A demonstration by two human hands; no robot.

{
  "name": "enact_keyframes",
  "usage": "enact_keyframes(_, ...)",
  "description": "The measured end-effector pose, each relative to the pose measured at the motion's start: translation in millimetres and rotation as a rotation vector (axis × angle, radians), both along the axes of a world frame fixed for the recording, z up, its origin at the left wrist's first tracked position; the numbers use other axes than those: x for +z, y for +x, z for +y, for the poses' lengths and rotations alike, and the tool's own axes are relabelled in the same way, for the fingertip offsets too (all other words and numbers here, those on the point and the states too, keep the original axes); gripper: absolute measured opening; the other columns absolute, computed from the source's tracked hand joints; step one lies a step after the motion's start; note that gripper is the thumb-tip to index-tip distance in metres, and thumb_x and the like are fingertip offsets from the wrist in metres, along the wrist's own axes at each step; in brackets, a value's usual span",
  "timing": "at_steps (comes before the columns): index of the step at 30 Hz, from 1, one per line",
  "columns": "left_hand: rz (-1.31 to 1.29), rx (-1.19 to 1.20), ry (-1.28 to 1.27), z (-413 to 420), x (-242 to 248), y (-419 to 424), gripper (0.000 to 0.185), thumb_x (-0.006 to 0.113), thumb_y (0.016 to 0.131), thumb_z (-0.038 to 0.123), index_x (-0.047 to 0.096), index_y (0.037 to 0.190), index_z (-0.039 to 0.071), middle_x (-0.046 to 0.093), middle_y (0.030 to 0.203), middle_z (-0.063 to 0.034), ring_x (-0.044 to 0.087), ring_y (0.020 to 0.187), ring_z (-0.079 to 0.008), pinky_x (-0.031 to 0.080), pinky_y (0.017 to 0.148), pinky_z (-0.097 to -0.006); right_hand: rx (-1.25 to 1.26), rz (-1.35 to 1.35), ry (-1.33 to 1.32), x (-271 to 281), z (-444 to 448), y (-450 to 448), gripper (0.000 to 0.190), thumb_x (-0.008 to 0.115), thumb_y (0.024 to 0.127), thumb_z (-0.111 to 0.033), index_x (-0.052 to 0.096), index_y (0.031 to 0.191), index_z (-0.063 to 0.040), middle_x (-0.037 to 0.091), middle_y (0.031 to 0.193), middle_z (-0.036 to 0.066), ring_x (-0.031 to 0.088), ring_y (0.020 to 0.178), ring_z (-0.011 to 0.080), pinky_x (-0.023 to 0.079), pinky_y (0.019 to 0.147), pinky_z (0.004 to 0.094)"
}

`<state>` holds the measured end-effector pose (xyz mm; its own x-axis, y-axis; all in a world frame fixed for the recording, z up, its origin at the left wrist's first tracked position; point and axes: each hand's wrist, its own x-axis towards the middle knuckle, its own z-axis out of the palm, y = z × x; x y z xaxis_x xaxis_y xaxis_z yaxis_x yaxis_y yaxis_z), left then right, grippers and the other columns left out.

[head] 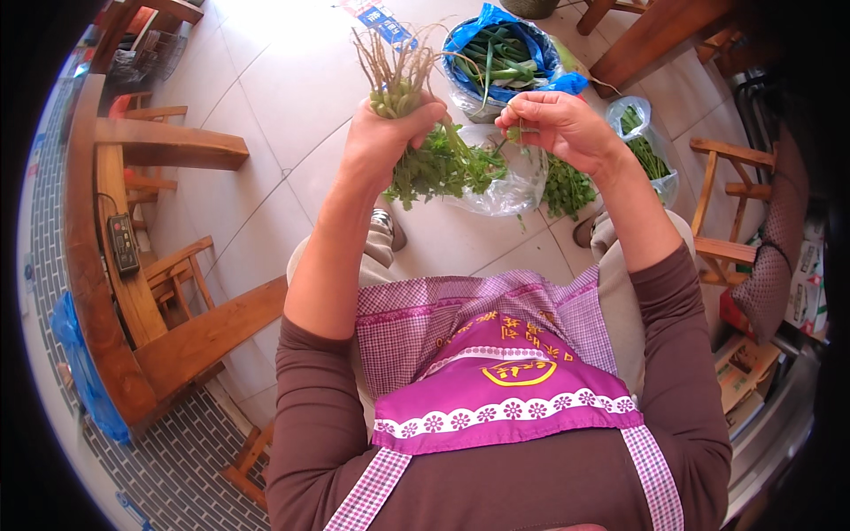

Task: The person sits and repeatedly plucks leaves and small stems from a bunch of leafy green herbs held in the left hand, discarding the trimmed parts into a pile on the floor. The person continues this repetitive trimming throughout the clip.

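Observation:
My left hand (390, 133) grips a bunch of leafy herbs, likely coriander (438, 169). Its long thin roots point up and away, while the green leaves hang below my fist. Off to the right, my right hand (554, 123) pinches a thin herb stem (516, 129) between thumb and fingers, apart from the bunch. On the tiled floor beneath lies a clear plastic bag (514, 189), partly hidden by the leaves. More loose green herbs (568, 189) lie beside it, below my right wrist.
A bucket lined with a blue plastic bag (488, 16) holds green scallion-like leaves (501, 56). To the right, a clear bag (664, 182) contains green stalks. Wooden stools (720, 196) stand at both sides. A power strip (123, 242) rests on wooden furniture at left.

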<state>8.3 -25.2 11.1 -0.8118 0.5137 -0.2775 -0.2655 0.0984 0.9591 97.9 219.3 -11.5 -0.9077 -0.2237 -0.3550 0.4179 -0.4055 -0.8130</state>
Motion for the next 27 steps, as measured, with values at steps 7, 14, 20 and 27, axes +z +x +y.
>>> enact_keyframes(7, -0.090, 0.048, 0.085, -1, -2, 1, 0.016, 0.074, 0.082, 0.009, 0.066, 0.090, -0.001, 0.060, 0.074, -0.0021, 0.047, 0.059, -0.0076, 0.037, 0.056, -0.0230, -0.035, 0.180, 0.792, -14, -25, -5, 0.025, 0.059, 0.093, -0.022, 0.068, 0.102, -0.001, 0.068, 0.098, 0.005, 0.064, 0.092, 0.0148, 0.050, 0.085, 0.0303)
enact_keyframes(14, -0.075, 0.000, 0.076, 9, -9, 8, 0.013, 0.074, 0.082, 0.009, 0.066, 0.088, 0.000, 0.058, 0.071, -0.0007, 0.047, 0.061, -0.0077, 0.035, 0.056, -0.0225, -0.234, 0.501, 0.746, 0, -62, -3, 0.019, 0.069, 0.084, -0.018, 0.069, 0.093, -0.001, 0.068, 0.084, 0.004, 0.062, 0.080, 0.0102, 0.050, 0.074, 0.0259)
enact_keyframes(20, 0.063, -0.049, 0.041, 11, -12, 6, 0.011, 0.074, 0.079, 0.008, 0.069, 0.086, 0.001, 0.059, 0.066, 0.0008, 0.049, 0.055, -0.0067, 0.038, 0.049, -0.0227, -0.206, 0.421, 0.625, -1, -60, -8, 0.016, 0.069, 0.083, -0.017, 0.068, 0.084, -0.001, 0.062, 0.072, -0.002, 0.051, 0.065, 0.0039, 0.043, 0.061, 0.0219)
enact_keyframes(27, 0.163, -0.078, -0.079, 9, -6, 7, 0.008, 0.070, 0.082, 0.007, 0.068, 0.087, 0.001, 0.061, 0.071, 0.0001, 0.049, 0.059, -0.0060, 0.039, 0.052, -0.0214, -0.399, 0.259, 0.595, -4, -50, -11, 0.021, 0.064, 0.085, -0.021, 0.066, 0.081, 0.000, 0.060, 0.069, -0.003, 0.050, 0.065, 0.0034, 0.043, 0.061, 0.0219)
